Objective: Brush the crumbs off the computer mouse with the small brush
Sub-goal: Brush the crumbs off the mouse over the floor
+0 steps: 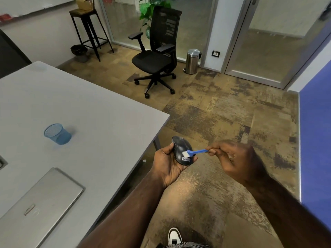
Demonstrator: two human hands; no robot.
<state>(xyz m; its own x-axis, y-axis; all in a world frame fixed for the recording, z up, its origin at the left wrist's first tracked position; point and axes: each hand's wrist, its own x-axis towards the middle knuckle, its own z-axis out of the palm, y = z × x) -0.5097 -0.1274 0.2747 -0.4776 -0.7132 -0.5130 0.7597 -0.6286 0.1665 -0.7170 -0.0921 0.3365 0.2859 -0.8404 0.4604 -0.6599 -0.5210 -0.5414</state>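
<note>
A black computer mouse [180, 147] with a white label near its rear lies in my left hand [167, 164], which grips it from below, just beyond the grey table's right edge and above the floor. My right hand [234, 158] pinches the handle of a small blue brush [196, 151]. The brush's white bristles touch the mouse's top near the label. My right hand looks slightly blurred.
The grey table [89, 108] carries a blue mesh pen cup [57, 134] and a closed silver laptop [38, 210]. Farther off on the patterned carpet stand a black office chair [157, 56], a steel pedal bin [192, 61] and a black stool [89, 31]. A blue partition [315, 131] rises at right.
</note>
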